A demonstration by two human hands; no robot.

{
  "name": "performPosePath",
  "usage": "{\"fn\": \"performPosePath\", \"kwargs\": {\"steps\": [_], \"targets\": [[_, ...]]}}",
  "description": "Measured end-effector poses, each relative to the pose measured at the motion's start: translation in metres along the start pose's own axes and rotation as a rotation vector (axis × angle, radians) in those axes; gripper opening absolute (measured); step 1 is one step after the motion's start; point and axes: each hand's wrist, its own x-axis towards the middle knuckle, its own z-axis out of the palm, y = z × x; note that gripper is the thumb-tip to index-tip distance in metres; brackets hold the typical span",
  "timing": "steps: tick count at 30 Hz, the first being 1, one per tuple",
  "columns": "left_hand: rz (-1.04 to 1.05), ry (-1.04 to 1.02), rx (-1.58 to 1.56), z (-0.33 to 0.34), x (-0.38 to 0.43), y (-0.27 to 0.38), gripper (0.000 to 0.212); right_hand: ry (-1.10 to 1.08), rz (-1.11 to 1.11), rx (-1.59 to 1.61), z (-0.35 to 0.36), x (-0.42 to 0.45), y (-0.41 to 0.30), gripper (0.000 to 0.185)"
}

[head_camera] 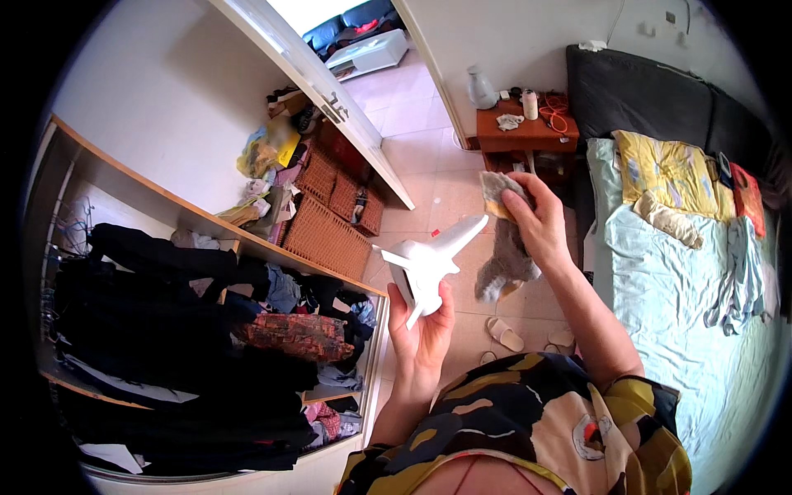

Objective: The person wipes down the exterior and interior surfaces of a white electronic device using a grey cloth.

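My left hand (424, 318) holds a white winged object (427, 263) from below, with its long tapered end pointing up and to the right. A dark opening shows on its left side; what the object is, I cannot tell for sure. To its right, my right hand (538, 213) pinches the top of a grey-brown cloth (510, 247) with a yellowish edge. The cloth hangs down over the tiled floor and is apart from the white object.
On the left an open wardrobe (337, 279) holds dark clothes. Wicker drawers (325, 232) stand by the open door (371, 154). A bedside table (495, 141) bears a bottle and orange cable; right of it is a bed (649, 278). Slippers (504, 334) lie on the floor.
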Motion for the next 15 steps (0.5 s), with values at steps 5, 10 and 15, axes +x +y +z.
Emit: {"fn": "performPosePath", "kwargs": {"steps": [5,10,15], "targets": [[-0.083,-0.02,-0.168,0.0,0.007,0.0,0.041,0.034,0.13,0.29,-0.007,-0.015,0.004,0.025],[0.0,-0.086,0.072,-0.011,0.011,0.005,0.048,-0.012,-0.297,0.018,-0.013,-0.02,-0.041,0.024],[0.125,-0.055,0.505,-0.015,0.008,-0.009,0.073,-0.275,-0.612,-0.222,0.011,-0.043,-0.062,0.032]]}}
